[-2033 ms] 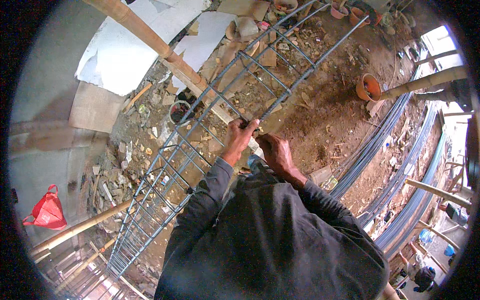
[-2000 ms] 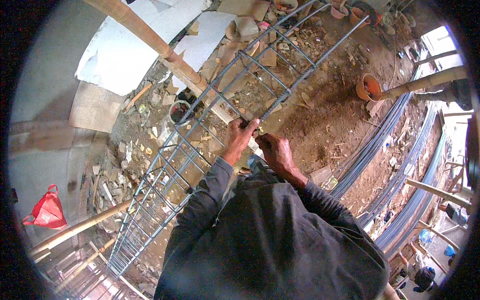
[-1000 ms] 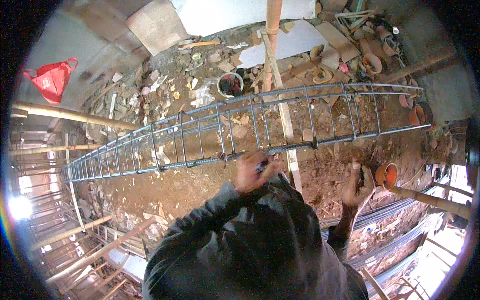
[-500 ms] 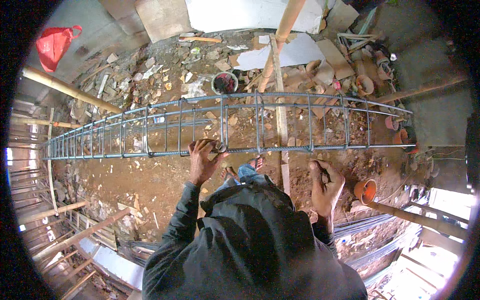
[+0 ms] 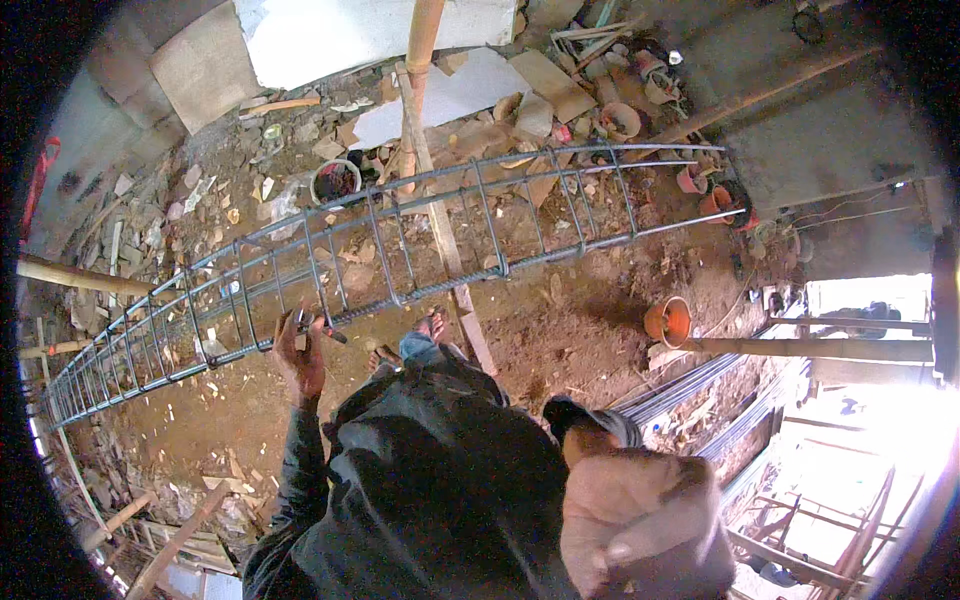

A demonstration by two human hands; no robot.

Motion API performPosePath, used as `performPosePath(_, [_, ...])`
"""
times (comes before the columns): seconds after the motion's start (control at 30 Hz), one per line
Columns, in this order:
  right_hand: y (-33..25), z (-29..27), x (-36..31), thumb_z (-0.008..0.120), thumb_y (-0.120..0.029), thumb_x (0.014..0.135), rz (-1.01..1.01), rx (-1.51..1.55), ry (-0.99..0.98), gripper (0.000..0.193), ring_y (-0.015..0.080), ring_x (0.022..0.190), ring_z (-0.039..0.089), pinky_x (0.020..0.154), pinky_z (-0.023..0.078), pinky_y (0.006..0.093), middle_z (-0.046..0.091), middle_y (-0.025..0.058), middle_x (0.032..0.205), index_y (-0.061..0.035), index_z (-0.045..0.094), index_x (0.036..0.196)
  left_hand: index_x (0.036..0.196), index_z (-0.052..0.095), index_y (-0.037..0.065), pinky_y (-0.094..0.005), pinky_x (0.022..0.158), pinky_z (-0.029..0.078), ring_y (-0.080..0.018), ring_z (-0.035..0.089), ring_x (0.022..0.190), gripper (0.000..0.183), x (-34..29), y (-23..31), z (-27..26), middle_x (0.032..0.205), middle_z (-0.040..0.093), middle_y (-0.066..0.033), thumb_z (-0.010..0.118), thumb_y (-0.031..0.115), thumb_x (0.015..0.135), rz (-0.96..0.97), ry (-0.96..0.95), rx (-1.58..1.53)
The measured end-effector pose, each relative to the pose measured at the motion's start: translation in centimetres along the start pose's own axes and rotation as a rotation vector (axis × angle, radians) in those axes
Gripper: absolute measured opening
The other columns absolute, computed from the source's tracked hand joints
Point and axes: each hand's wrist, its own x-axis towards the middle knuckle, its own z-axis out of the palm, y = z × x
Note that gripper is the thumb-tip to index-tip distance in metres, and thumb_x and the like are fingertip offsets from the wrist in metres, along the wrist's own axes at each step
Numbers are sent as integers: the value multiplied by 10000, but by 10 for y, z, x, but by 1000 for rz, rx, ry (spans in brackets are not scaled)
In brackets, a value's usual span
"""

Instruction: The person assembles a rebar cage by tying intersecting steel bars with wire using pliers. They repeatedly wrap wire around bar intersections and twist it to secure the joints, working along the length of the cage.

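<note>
A long steel rebar cage [image 5: 497,269] of ribbed bars and square stirrups runs across the view, its right end farther away than its left. At its near lower bar, my left hand [image 5: 301,362] has its fingers curled against the steel. A short dark piece, too small to name, sticks out beside those fingertips. My right hand [image 5: 645,520] is raised close to the camera, away from the cage. Its fingers are folded in, and whatever they may hold is hidden. A dark sleeve edge shows just above it.
A bamboo pole and a wooden strip [image 5: 445,230] stand across the cage. Rubble and a pale bucket [image 5: 336,182] lie beyond it. To the right are an orange bucket [image 5: 668,322], a bamboo pole [image 5: 810,348] and bundled steel bars [image 5: 690,385]. My feet are on bare soil.
My right hand has risen from beside the cage to close below the camera. The view has turned, so the cage now slants. My left hand stays at the near bar.
</note>
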Motion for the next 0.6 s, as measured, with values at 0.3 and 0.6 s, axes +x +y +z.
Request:
performPosePath(0.3, [-42, -10, 18, 784, -201, 901, 10, 487, -69, 211, 191, 734, 712, 637, 564, 317, 746, 80, 803, -50, 783, 1048, 1266, 693, -10, -361, 899, 530, -209, 657, 1012, 289, 6, 3, -1, 1086, 684, -127, 715, 107, 1003, -116, 16, 72])
performPosePath(0.6, [-222, 11, 67, 807, -169, 929, 321, 2602, -317, 164, 241, 765, 732, 678, 546, 352, 758, 123, 911, -37, 757, 1012, 1396, 632, -14, -371, 1074, 471, -198, 648, 1172, 426, 13, 0, -19, 1272, 719, -111, 660, 242, 1057, -69, -215, -83])
